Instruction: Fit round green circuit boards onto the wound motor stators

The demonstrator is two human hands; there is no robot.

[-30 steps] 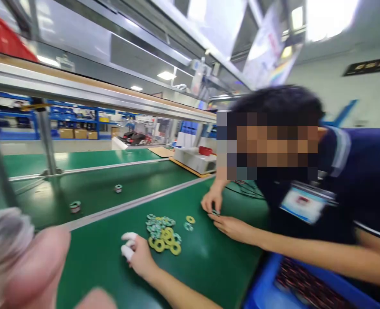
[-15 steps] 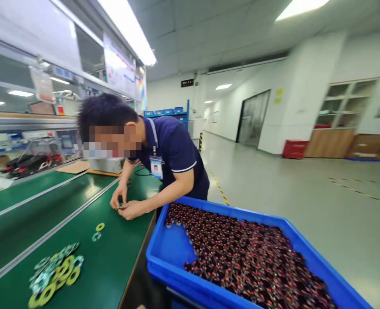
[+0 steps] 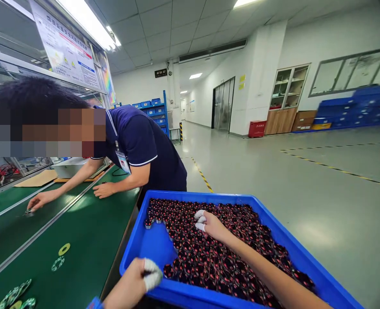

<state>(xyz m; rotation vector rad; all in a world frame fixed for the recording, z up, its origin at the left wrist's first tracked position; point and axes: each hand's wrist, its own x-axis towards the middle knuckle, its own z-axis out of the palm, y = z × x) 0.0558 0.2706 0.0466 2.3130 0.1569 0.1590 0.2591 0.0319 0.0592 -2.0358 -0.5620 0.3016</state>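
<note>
My right hand, in white finger cots, reaches over the blue tray. Its fingertips are slightly apart above the small round black parts with red spots, and no part shows between them. Those parts have thin wires and silvery sides and stand packed close together. My left hand, also in finger cots, hovers at the tray's near left edge. Thumb and finger are curled together there; anything between them is hidden. A yellow ring and a green-and-white ring lie on the green bench.
Across the bench a co-worker leans in, one hand over a small item on the conveyor strip, the other near the bench edge. More rings pile at lower left. A metal rail runs along the bench.
Both my hands have come into view at the tray. My view has swung right. The co-worker's hands have parted, one reaching out to the strip.
</note>
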